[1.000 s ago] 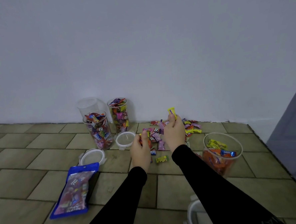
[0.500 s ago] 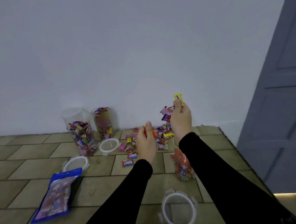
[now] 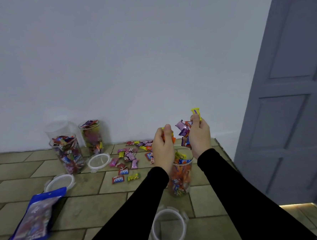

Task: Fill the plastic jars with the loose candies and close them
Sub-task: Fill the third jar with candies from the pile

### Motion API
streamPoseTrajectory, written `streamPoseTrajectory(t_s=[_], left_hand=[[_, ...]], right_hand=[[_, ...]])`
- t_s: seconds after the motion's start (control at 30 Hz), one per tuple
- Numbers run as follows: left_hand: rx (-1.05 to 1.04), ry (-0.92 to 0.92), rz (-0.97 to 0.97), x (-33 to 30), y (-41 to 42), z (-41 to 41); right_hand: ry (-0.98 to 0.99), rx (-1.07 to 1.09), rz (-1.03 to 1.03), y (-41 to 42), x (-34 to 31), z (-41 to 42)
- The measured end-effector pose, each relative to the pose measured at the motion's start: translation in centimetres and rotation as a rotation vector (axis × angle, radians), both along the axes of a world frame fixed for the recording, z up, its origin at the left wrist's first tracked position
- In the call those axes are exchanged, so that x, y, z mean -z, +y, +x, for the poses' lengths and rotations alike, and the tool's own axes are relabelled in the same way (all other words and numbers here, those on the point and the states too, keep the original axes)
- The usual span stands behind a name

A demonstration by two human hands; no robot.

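Four lids/jars total, here's how I read it near to far:
near lid (image 3: 168,228): lies flat on the floor tiles right in front, I'd guess parked for the jar being filled.
open jar (image 3: 180,176): stands between my forearms, mouth up, roughly two-thirds full of candies.
left hand (image 3: 163,147): fingers curled round a small clump of orange candies, right above the jar.
right hand (image 3: 199,134): clutching a bigger bunch of candies, yellow one poking out top.
loose candies (image 3: 130,158): scattered just behind the jar, easy reach.
far jars (image 3: 68,153): three by the wall, two look full, lids off beside them.
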State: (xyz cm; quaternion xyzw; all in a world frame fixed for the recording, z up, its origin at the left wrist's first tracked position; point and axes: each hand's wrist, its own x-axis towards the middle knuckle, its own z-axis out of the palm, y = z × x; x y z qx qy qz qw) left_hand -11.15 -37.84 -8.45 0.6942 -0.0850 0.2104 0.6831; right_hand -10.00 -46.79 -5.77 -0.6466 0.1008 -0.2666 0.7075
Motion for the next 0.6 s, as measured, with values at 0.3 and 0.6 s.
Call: streamPoseTrajectory(t_s=[0.3,0.6], left_hand=[[0.018,0.007,-0.057,1.0,0.0,0.2],[0.090,-0.002,-0.164,1.6,0.0,0.5]], right_hand=[[0.046,-0.015,0.274,0.5,1.1,0.8],[0.006,-0.057,0.397,0.3,1.2,0.7]])
